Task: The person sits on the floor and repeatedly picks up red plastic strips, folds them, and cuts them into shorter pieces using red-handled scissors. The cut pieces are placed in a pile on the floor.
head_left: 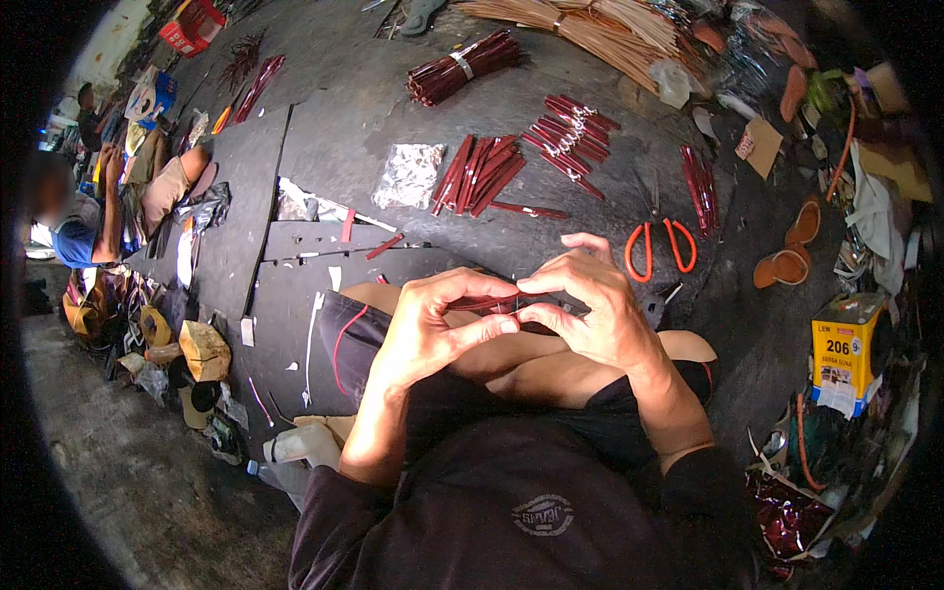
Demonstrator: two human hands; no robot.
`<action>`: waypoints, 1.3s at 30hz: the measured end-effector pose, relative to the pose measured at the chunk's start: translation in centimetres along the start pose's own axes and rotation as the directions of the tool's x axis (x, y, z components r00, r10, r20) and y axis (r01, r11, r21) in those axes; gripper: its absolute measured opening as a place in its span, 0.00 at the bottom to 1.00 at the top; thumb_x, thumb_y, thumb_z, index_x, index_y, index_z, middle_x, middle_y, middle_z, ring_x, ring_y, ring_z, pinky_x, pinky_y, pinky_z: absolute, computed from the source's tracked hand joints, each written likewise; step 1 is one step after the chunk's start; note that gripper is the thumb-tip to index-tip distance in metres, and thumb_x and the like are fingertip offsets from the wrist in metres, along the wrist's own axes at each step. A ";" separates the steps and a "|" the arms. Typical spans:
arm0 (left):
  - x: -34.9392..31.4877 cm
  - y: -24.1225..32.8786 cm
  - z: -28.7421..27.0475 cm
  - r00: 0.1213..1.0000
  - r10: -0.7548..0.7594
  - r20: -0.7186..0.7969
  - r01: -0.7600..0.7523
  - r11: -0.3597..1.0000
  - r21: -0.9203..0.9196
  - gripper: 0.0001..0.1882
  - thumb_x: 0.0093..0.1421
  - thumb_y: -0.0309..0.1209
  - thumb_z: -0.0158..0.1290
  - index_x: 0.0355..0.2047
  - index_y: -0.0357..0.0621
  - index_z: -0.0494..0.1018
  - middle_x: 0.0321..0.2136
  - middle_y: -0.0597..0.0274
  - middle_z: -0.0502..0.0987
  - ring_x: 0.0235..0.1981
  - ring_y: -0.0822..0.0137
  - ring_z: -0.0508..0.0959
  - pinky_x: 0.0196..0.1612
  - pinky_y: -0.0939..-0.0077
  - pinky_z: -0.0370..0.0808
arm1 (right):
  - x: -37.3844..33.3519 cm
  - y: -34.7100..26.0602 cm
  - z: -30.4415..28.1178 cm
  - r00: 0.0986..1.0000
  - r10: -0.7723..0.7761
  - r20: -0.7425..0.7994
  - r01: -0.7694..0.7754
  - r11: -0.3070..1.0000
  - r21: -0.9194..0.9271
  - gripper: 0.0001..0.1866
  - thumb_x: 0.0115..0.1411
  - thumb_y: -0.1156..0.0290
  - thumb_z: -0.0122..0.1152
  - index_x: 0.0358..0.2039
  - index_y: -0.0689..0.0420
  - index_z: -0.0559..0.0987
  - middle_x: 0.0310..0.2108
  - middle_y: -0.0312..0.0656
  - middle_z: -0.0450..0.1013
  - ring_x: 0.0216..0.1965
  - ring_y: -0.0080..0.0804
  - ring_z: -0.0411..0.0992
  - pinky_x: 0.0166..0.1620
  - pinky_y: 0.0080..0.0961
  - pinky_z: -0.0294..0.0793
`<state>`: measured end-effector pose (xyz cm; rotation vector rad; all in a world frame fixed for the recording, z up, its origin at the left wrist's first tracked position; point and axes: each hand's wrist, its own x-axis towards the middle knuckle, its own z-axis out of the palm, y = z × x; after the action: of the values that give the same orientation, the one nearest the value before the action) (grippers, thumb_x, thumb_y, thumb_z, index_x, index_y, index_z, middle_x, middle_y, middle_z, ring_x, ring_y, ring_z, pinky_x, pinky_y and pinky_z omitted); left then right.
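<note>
My left hand (421,320) and my right hand (590,307) meet above my crossed legs. Between their fingertips they pinch a thin, shiny dark red strip (480,303); its right end is hidden by my fingers. Beyond my hands lies a loose pile of similar dark red strips (479,177), with one stray strip (529,209) below it. Right of that, a row of dark red strips (567,147) carries silvery metal fittings along its middle. A clear packet of small silvery pieces (408,175) rests left of the pile. Orange-handled scissors (638,256) lie just beyond my right hand.
A bound dark red bundle (442,74) and long tan sticks (600,34) lie farther off. More red strips (699,187), brown sandals (787,264) and a yellow tin (841,349) are at right. At left, another person (84,231) sits among bags and clutter.
</note>
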<state>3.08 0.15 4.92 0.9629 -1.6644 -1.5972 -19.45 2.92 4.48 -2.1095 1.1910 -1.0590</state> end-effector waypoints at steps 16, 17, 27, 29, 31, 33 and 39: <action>0.0 1.0 0.7 0.999 0.031 -0.019 -0.031 0.999 0.040 0.17 0.48 0.27 0.70 0.38 0.37 0.79 0.33 0.60 0.83 0.36 0.70 0.82 0.44 0.74 0.78 | -0.3 0.0 -0.3 1.000 0.027 -0.003 -0.026 0.979 0.200 0.12 0.52 0.70 0.72 0.36 0.54 0.80 0.30 0.40 0.77 0.34 0.41 0.76 0.55 0.43 0.71; 0.0 0.9 0.7 0.999 0.019 -0.028 -0.018 0.999 0.028 0.18 0.48 0.27 0.70 0.39 0.37 0.79 0.34 0.60 0.82 0.37 0.70 0.82 0.44 0.74 0.78 | -0.5 0.3 -0.2 1.000 0.029 0.011 -0.030 0.980 0.195 0.13 0.51 0.69 0.72 0.37 0.54 0.80 0.32 0.40 0.77 0.37 0.40 0.76 0.56 0.44 0.70; 0.0 -1.0 3.3 0.949 -0.031 -0.315 -0.025 0.984 -0.174 0.17 0.53 0.25 0.67 0.43 0.37 0.76 0.38 0.60 0.81 0.41 0.71 0.80 0.48 0.75 0.77 | -1.1 -1.1 1.5 0.971 -0.051 -0.233 -0.026 0.948 -0.317 0.22 0.49 0.66 0.72 0.46 0.45 0.79 0.43 0.34 0.70 0.46 0.37 0.68 0.54 0.44 0.62; 0.0 -0.8 3.0 0.956 0.001 -0.293 -0.036 0.993 -0.115 0.17 0.53 0.25 0.66 0.43 0.38 0.76 0.38 0.60 0.81 0.41 0.70 0.80 0.48 0.75 0.77 | -0.8 -1.4 1.5 0.960 0.006 -0.281 -0.080 0.964 -0.252 0.22 0.49 0.66 0.72 0.46 0.46 0.79 0.43 0.34 0.71 0.48 0.39 0.69 0.56 0.44 0.61; 0.0 -0.9 2.5 0.967 0.033 -0.252 -0.051 0.997 -0.063 0.17 0.53 0.25 0.67 0.43 0.37 0.77 0.38 0.59 0.81 0.41 0.70 0.81 0.47 0.74 0.78 | 0.7 -2.7 0.1 0.957 -0.077 -0.281 -0.054 0.901 -0.430 0.19 0.51 0.66 0.71 0.45 0.47 0.79 0.43 0.35 0.75 0.51 0.38 0.71 0.62 0.45 0.58; -0.1 -0.8 1.9 0.981 0.073 -0.180 -0.079 0.997 -0.024 0.17 0.52 0.26 0.67 0.42 0.36 0.78 0.38 0.58 0.81 0.41 0.68 0.82 0.47 0.74 0.80 | 0.6 -1.6 -0.6 0.989 -0.085 -0.122 0.040 0.942 -0.333 0.20 0.49 0.68 0.72 0.44 0.49 0.79 0.40 0.36 0.77 0.49 0.37 0.74 0.63 0.49 0.57; 0.0 0.0 1.3 0.988 0.106 -0.108 -0.096 0.991 0.095 0.15 0.51 0.26 0.67 0.39 0.35 0.80 0.37 0.56 0.82 0.39 0.67 0.83 0.44 0.74 0.81 | 0.0 -0.5 -0.5 0.994 -0.064 -0.089 0.064 0.998 -0.004 0.12 0.51 0.74 0.72 0.37 0.56 0.81 0.32 0.37 0.80 0.33 0.33 0.79 0.49 0.37 0.73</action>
<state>1.96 0.89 4.81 0.9786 -1.6905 -1.3866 -19.62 3.09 5.12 -2.1340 1.1720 -1.1924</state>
